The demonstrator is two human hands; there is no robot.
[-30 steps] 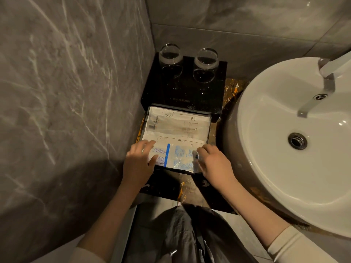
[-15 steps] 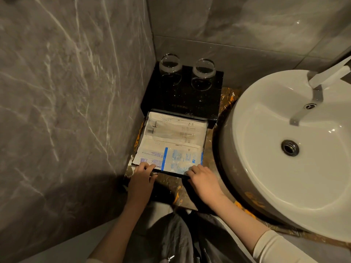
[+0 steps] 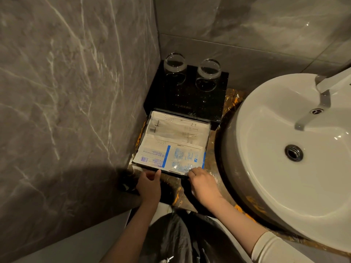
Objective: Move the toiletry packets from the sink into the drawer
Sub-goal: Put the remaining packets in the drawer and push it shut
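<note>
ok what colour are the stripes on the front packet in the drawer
Blue: vertical stripes on the flat white plastic packet at the front of the open black drawer, in the head view.

left: marble wall (image 3: 76, 111) hems drawer (image 3: 144, 165) | right: sink (image 3: 266, 130) close | behind: glasses (image 3: 208, 73) on box

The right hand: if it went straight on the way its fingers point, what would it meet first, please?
Probably the blue-and-white packet in the open drawer: the right hand has its fingertips at the drawer's front edge, pointing inward over it.
</note>
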